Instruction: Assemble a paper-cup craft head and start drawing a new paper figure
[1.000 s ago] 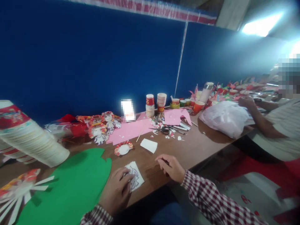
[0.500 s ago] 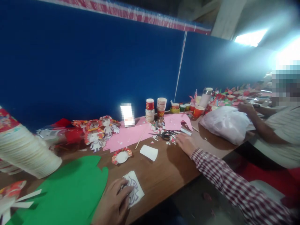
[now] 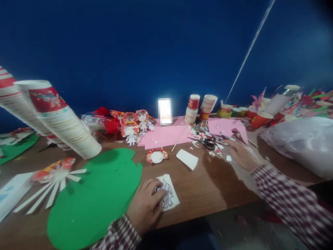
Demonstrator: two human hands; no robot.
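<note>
My left hand (image 3: 147,203) rests on a small white paper drawing (image 3: 170,192), its curled fingers pressing the sheet to the table. Purple outlines of a figure show on the paper, partly hidden under the fingers. Farther right, my right hand (image 3: 240,152) lies low over the table, with a thin pen-like thing (image 3: 222,135) at its fingertips. The fingers look pinched around it, though the grip is small and blurred. Black-handled scissors (image 3: 208,143) lie left of that hand among paper scraps (image 3: 218,150). A curved white paper piece (image 3: 187,159) sits between my hands.
Green sheet (image 3: 104,194) lies left, beside a fringed paper cup (image 3: 56,173) and leaning cup stacks (image 3: 62,118). Paper figures (image 3: 131,130), pink sheets (image 3: 166,135) and shorter cup stacks (image 3: 192,109) line the back. A plastic bag (image 3: 301,144) bulges at right.
The view has swung left, so things appear farther right. My left hand stays on the drawing. The pen-like thing now shows at my right fingertips.
</note>
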